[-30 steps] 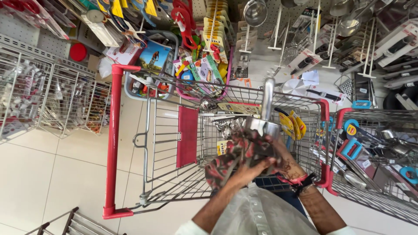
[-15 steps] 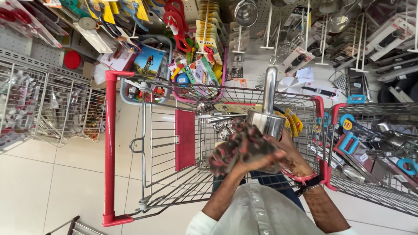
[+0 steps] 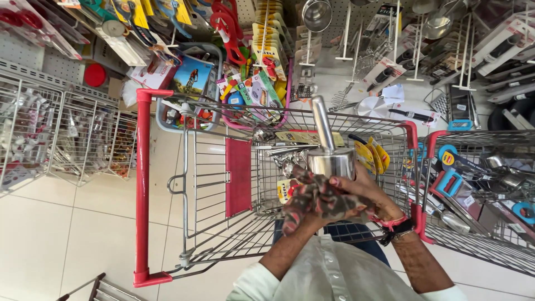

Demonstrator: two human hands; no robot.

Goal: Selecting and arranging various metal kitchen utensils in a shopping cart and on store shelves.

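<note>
Just right of the frame's centre, over the wire bed of a shopping cart (image 3: pixel 223 223), a steel saucepan (image 3: pixel 331 161) is held with its round body low and its long handle (image 3: pixel 322 125) running up the frame, tilted a little to the left, away from the person. The pan's long axis therefore points from the hands toward the shelf display at the top. Both hands sit directly below the body of the pan, at the end opposite the handle tip.

The right hand (image 3: pixel 365 192) lies against the pan's lower right side, its fingers curled onto the metal: a clenched grip on the saucepan. It wears a red and black band at the wrist. The left hand (image 3: pixel 298 209) is at the lower left, mostly wrapped in a dark, red-mottled cloth (image 3: pixel 323 200) that it presses against the underside of the pan; it is closed on that cloth, and the fingers themselves are largely hidden by it. Of the two, the right hand is the one in bare contact with the steel; the left meets it through the cloth.

Below the pan, inside the cart, lie other steel utensils and yellow carded packs (image 3: pixel 372 156). A second wire basket (image 3: pixel 485 195) of tools stands at the right. Pegboard racks (image 3: pixel 356 39) of hanging kitchenware fill the top.
</note>
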